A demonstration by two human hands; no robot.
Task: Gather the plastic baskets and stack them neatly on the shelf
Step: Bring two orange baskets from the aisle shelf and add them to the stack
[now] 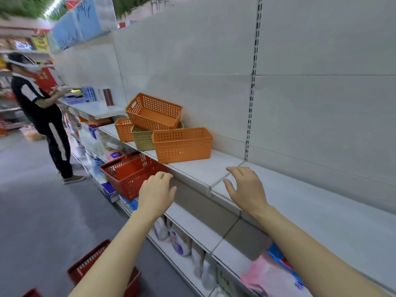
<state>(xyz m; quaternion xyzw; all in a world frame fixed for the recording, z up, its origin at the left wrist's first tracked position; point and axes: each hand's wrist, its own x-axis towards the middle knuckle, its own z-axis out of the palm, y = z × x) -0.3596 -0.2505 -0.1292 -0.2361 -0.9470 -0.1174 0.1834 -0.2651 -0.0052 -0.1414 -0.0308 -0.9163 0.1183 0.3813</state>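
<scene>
Several perforated plastic baskets sit in a loose cluster on the white shelf (214, 168). An orange basket (183, 144) stands nearest me. Behind it is an olive-green basket (142, 139), with a tilted orange basket (154, 111) resting on top. A small orange basket (123, 129) stands at the far left. My left hand (156, 191) hovers at the shelf's front edge, fingers apart, holding nothing. My right hand (246, 187) hovers over the bare shelf, open, to the right of the baskets.
A red shopping basket (128, 174) sticks out from the shelf below, near my left hand. Another red basket (92, 266) lies on the floor. A person (42, 116) stands at the shelf further down the aisle. Packaged goods (182, 243) fill the lower shelves.
</scene>
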